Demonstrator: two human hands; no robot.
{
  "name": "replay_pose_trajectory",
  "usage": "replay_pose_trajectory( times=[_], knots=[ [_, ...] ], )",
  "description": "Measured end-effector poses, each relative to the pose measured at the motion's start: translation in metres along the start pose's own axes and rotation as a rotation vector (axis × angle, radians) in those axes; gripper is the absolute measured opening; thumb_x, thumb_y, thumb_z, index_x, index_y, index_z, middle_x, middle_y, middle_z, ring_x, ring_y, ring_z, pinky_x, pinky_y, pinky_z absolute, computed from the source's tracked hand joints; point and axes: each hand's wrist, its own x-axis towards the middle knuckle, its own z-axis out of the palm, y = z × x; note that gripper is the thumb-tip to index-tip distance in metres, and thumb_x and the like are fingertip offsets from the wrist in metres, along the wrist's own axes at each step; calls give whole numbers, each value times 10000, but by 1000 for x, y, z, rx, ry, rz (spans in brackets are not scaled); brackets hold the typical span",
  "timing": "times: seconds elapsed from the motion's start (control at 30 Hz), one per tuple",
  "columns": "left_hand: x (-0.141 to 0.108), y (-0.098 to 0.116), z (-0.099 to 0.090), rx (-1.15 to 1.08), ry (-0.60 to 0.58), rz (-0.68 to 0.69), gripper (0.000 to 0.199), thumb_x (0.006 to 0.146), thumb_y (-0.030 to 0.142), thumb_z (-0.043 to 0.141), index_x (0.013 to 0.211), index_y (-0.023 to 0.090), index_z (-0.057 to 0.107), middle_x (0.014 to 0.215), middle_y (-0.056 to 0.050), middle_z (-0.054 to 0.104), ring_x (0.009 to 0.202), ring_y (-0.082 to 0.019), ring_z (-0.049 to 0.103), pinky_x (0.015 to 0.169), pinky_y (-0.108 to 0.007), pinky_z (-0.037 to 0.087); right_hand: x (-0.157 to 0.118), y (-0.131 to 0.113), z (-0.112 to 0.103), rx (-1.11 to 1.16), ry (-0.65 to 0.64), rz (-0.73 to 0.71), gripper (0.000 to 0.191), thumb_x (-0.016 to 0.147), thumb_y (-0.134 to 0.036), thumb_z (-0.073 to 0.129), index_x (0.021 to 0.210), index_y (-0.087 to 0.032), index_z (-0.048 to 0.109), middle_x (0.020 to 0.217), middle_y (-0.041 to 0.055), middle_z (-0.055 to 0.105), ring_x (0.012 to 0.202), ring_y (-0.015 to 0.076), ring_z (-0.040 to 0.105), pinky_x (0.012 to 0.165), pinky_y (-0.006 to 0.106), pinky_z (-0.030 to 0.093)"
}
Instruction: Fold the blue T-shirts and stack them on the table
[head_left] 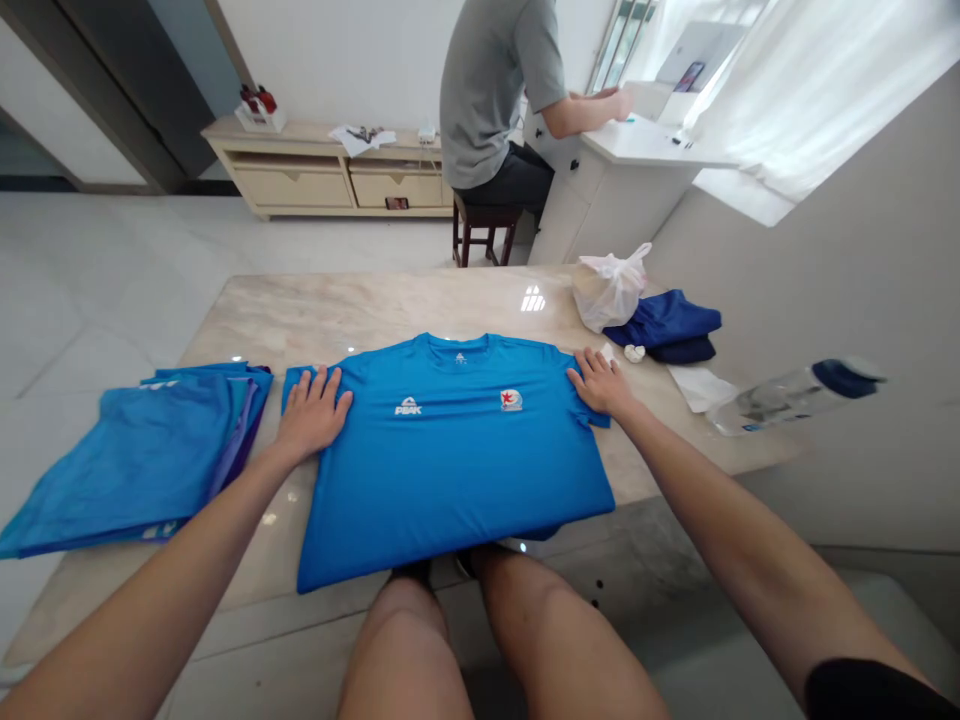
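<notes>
Rests the left hand (315, 410) palm down and open on one sleeve of a blue shirt (450, 460), and the right hand (600, 380), open with fingers slightly spread, on the other; grips nothing visible, though cannot tell about cloth pinched under the palms. Has the shirt front up on the table (315, 310), collar at the far side, hem at or over the near edge. To judge by the lie, has the spreading nearly done, with the body smooth and unfolded across the chest; leaves the right-hand sleeve rumpled. Has a pile of clothes (165, 440) to the left, and a plastic bag (611, 290), dark blue cloth (667, 320) and a bottle (795, 395) to the right. Faces a seated person (487, 100) beyond, head cut off by the frame. Cannot see the shirt's back or inside the bag; cannot make out the dark patch under the hem.
</notes>
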Motion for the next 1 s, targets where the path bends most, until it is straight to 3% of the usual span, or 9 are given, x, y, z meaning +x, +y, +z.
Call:
replay_pose_trajectory(
  times=[0.1,0.2,0.3,0.47,0.6,0.7,0.83,0.9,1.0],
  knots=[
    [-10,0,0,-21,-15,-41,875,1073,575,287,1746,19,333,1833,-249,242,1714,-481,170,1354,-698,205,-26,-15,-1,-4,59,35,806,1153,-577,213,1777,-71,279,1844,216,222,1723,400,183,1375,642,183],
    [-25,-3,-1,-48,-10,-62,916,1063,620,269,1753,19,312,1843,-254,197,1718,-487,141,1356,-709,180,-60,-19,11,11,59,-77,783,1156,-575,200,1793,-124,261,1866,158,180,1735,371,147,1386,617,186],
    [-32,-4,-6,-52,-49,-86,922,1064,643,252,1766,48,297,1858,-226,164,1723,-485,107,1364,-706,148,-76,-12,17,20,6,-101,760,1161,-560,189,1805,-158,236,1877,120,144,1743,351,115,1393,617,166],
    [-18,-8,-10,-9,-110,-90,909,1091,662,248,1761,50,301,1865,-218,157,1721,-491,89,1356,-712,168,-53,13,3,4,-79,-192,739,1167,-540,221,1812,-180,205,1885,91,100,1749,327,73,1402,600,137],
    [-1,-20,-6,37,-83,-33,998,1086,777,96,1751,60,295,1863,-196,192,1706,-497,129,1320,-743,236,-27,34,-13,-35,-130,-346,727,1171,-542,252,1818,-217,187,1887,41,110,1751,286,81,1415,540,105],
    [4,-20,-10,68,-113,-26,1054,1065,803,-9,1757,54,258,1870,-186,162,1708,-490,108,1331,-737,190,-17,39,-21,-95,-100,-280,721,1166,-507,281,1802,-166,250,1873,76,194,1744,310,122,1414,548,73],
    [-20,15,-22,59,-8,11,952,1128,681,111,1744,-38,211,1845,-275,169,1706,-500,121,1347,-728,118,-28,18,-27,-107,85,-79,698,1139,-373,293,1737,-15,339,1839,212,253,1727,387,160,1390,604,100],
    [-45,42,-21,20,65,82,876,1137,577,199,1747,-51,186,1839,-283,197,1718,-448,157,1376,-663,130,-43,1,-26,-68,133,-77,681,1129,-337,274,1727,-18,348,1828,224,281,1715,388,202,1378,609,154],
    [-87,73,-8,-34,56,174,816,1112,517,273,1764,26,254,1832,-223,283,1720,-386,220,1392,-616,164,-65,-15,-23,-13,108,-84,666,1128,-360,283,1708,-50,386,1774,238,392,1648,400,334,1337,591,279]
  ],
)
